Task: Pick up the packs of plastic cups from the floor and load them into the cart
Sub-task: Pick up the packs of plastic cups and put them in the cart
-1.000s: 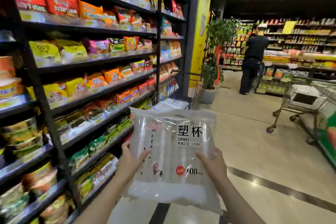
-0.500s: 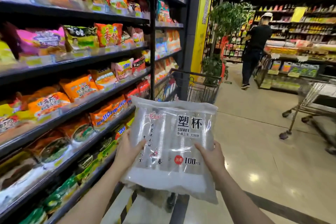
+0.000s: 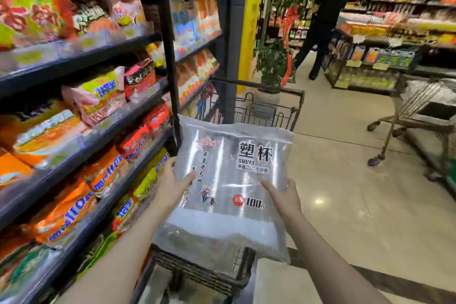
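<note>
Here, in the head view, both hands hold one pack of plastic cups out in front of the person, above the cart. The left hand grips the pack's left edge, thumb lying across the clear front; the right hand grips the right edge lower down, thumb likewise on the front. The fingers of both hands are hidden behind the pack, so the hold reads as a pinch on each side, closed on the plastic. The pack is held nearly flat-on to the camera, its top edge tipped away toward the far end of the cart, its long axis running away from the person, along the cart's length.

The relation that matters: the cart's basket lies directly below and ahead of the pack, near rim under the pack's lower end, far rim beyond its top edge. Both hands are about equally near, so a straight lowering with both should land it inside. The shelves of packets stand just beside the cart on the left; another cart stands well apart on the right.
</note>
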Motion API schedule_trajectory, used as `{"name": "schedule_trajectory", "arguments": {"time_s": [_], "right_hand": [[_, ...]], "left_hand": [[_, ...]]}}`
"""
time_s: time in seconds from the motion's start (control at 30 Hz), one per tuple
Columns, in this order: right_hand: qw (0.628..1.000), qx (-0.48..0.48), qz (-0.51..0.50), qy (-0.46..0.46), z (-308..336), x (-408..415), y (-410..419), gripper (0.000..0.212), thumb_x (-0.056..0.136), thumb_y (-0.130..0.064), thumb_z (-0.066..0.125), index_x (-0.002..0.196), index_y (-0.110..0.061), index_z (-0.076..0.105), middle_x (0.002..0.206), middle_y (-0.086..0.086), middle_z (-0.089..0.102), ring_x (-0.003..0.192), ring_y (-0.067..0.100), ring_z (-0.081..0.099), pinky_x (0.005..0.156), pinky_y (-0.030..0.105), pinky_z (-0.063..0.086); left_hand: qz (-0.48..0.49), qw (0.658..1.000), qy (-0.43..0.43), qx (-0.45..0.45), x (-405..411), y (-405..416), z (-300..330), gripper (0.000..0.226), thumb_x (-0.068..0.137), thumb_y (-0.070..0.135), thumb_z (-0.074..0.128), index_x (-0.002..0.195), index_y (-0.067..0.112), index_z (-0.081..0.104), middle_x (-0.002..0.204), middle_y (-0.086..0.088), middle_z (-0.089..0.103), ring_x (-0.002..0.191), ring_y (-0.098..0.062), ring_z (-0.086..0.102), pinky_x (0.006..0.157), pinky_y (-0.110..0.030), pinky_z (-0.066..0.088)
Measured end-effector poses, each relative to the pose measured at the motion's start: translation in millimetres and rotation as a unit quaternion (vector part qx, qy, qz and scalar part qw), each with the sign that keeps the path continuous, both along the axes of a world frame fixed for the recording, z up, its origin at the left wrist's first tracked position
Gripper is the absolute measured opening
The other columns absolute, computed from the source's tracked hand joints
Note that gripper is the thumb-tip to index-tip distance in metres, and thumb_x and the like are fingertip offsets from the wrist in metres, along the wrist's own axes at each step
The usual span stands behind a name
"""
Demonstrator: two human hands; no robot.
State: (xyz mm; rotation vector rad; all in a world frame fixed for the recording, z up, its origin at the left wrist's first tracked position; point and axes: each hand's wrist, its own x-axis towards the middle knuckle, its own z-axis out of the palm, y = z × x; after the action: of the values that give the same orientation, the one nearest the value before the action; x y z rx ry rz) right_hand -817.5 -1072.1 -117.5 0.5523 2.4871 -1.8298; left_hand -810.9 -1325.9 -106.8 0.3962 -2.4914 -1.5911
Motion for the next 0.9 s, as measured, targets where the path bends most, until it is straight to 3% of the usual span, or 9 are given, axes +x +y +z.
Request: {"name": "schedule_trajectory", "arguments": {"time_s": [0.07,0.23,0.5,0.6,0.7,0.77,0.9], "right_hand": [[1.000,-0.004,0.002,-0.005,-13,-43,0,0.082,0.078,-0.042,0.071,0.140,-0.007,0.031,0.142,0.011,0.044,0.128,0.030,0.044,0.107,0.043,0.038],[0.999,-0.012,0.015,-0.035,-45,-149,0,0.079,0.080,-0.041,0.070,0.142,-0.010,0.032,0.144,0.010,0.041,0.132,0.030,0.039,0.110,0.040,0.034],[0.994,-0.014,0.000,-0.112,-106,-263,-14,0.088,0.079,-0.050,0.066,0.145,-0.011,0.023,0.147,0.011,0.037,0.133,0.033,0.040,0.111,0.044,0.033],[0.989,-0.014,-0.015,-0.144,-136,-294,-22,0.087,0.080,-0.052,0.064,0.146,-0.011,0.024,0.147,0.011,0.039,0.132,0.034,0.040,0.111,0.047,0.033],[0.985,-0.010,-0.038,-0.169,-163,-315,-29,0.082,0.082,-0.049,0.062,0.145,-0.010,0.027,0.146,0.011,0.041,0.131,0.033,0.043,0.110,0.047,0.035],[0.980,-0.011,-0.051,-0.191,-179,-324,-33,0.082,0.083,-0.049,0.061,0.146,-0.010,0.026,0.147,0.011,0.039,0.132,0.033,0.041,0.110,0.047,0.034],[0.979,0.024,-0.038,-0.200,-206,-333,-37,0.075,0.086,-0.049,0.057,0.145,-0.011,0.028,0.145,0.010,0.042,0.131,0.032,0.042,0.111,0.044,0.034]], "left_hand": [[0.000,1.000,-0.007,0.002,-41,2,-11,0.067,0.078,0.039,0.069,0.131,0.013,0.037,0.127,-0.008,0.050,0.113,-0.023,0.050,0.092,-0.034,0.040],[0.010,0.999,-0.048,-0.006,-141,-4,-43,0.088,0.055,0.069,0.057,0.129,0.025,0.038,0.128,-0.002,0.053,0.115,-0.024,0.052,0.099,-0.048,0.044],[-0.029,0.989,-0.120,-0.081,-279,-19,-99,0.090,0.062,0.073,0.054,0.132,0.019,0.043,0.134,-0.001,0.054,0.123,-0.024,0.051,0.103,-0.041,0.040],[-0.053,0.985,-0.131,-0.099,-319,-24,-122,0.075,0.077,0.052,0.064,0.137,0.015,0.039,0.137,-0.002,0.049,0.126,-0.023,0.047,0.101,-0.033,0.036],[-0.074,0.981,-0.151,-0.101,-351,-29,-148,0.075,0.077,0.053,0.062,0.139,0.020,0.037,0.138,-0.006,0.049,0.127,-0.024,0.046,0.106,-0.034,0.035],[-0.083,0.976,-0.172,-0.101,-368,-31,-165,0.067,0.083,0.043,0.062,0.141,0.020,0.035,0.140,-0.007,0.047,0.129,-0.024,0.043,0.103,-0.031,0.031],[-0.116,0.969,-0.170,-0.137,-386,-29,-194,0.065,0.088,0.032,0.061,0.142,0.010,0.033,0.144,-0.014,0.043,0.132,-0.029,0.041,0.104,-0.033,0.031]]}}
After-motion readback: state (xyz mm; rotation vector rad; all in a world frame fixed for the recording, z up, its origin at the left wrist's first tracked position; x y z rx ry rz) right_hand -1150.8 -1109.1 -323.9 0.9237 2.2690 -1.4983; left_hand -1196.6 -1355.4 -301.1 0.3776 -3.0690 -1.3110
